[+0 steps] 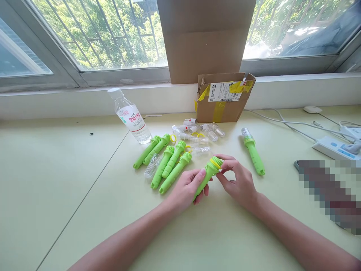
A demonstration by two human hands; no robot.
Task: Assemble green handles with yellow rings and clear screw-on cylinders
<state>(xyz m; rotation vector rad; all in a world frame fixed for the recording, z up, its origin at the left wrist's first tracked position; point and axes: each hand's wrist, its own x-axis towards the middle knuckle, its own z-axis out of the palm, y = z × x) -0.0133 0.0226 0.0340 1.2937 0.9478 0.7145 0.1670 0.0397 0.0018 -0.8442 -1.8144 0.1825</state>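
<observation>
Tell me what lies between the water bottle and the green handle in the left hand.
In the head view, five loose green handles lie between the water bottle and the held green handle, with a clear cap among them.

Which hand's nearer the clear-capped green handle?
Right. The right hand, by the yellow ring, is just left of the clear-capped green handle; the left hand, holding another green handle, is farther left.

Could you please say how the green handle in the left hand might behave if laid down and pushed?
The green handle looks like moulded plastic, so it is probably stiff and fairly light. Its long rounded shape suggests it could roll, while its wider threaded end, with the yellow ring, may make it veer.
</observation>
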